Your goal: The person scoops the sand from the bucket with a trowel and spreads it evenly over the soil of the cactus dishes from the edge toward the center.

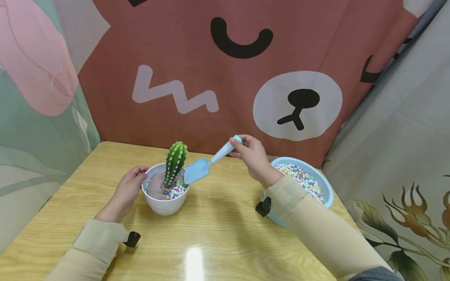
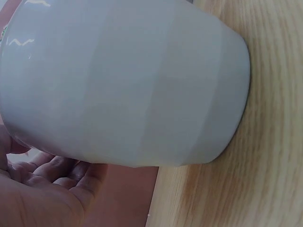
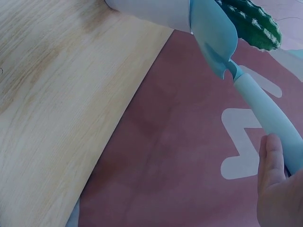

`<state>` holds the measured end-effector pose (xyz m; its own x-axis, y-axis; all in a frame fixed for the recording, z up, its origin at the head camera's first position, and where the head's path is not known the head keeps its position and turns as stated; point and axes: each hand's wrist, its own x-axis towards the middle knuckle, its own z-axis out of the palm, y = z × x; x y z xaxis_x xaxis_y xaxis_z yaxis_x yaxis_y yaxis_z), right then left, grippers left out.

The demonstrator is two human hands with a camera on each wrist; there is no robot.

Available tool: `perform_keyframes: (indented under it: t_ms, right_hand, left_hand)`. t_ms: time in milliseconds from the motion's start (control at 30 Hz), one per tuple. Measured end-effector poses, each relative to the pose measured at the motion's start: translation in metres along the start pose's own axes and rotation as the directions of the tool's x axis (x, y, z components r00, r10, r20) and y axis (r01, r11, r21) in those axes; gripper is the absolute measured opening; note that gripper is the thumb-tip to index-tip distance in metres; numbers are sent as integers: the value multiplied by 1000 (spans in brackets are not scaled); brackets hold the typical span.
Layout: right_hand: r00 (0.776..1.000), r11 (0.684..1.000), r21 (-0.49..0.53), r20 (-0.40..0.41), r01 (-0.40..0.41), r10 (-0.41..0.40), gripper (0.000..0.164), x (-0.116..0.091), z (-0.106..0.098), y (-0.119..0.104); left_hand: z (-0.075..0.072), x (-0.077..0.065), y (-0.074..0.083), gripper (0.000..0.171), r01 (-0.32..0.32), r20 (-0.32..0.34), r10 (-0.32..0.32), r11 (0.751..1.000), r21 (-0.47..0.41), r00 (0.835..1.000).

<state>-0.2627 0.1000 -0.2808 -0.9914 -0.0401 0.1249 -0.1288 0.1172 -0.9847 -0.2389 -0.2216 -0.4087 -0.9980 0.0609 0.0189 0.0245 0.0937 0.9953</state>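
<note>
A green cactus with white spots [image 1: 176, 159] stands upright in a white pot [image 1: 166, 205]. Brown soil [image 1: 155, 188] fills the pot, and colourful pebbles [image 1: 177, 190] lie on its right part. My left hand [image 1: 128, 189] grips the pot by its left rim; in the left wrist view the pot wall hides part of the fingers. My right hand [image 1: 254, 158] holds a light blue toy shovel [image 1: 197, 171] by the end of its handle. The shovel's blade is tilted down at the pot's right rim, beside the cactus.
A light blue tub [image 1: 328, 191] of colourful pebbles [image 1: 302, 177] stands on the wooden table [image 1: 218, 234] at the right, partly hidden by my right forearm. Behind the table hangs a brown cloth with a bear face [image 1: 197, 47]. Grey curtain cloth [image 1: 397, 128] is at the right.
</note>
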Motion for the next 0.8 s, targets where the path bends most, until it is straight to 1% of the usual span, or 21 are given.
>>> perform_keyframes:
  t_ms: [100, 333, 600, 800]
  right_hand:
    - [1000, 1000, 3, -3, 9, -9, 32, 0, -1, -1]
    - [1000, 1000, 18, -9, -8, 8, 33, 1, -1, 0]
    - [1000, 999, 37, -21, 17, -16, 33, -2, 0, -1]
    - [999, 999, 38, -26, 33, -32, 31, -2, 4, -3]
  left_hand:
    - [0, 2, 1, 44, -3, -1, 3, 1000, 8, 1000]
    - [1, 1, 2, 44, 0, -6, 0, 1000, 13, 1000]
    - [3, -1, 0, 46, 14, -4, -14, 1000, 6, 1000]
    - [3, -1, -3, 47, 9, -10, -9, 1000, -2, 1000]
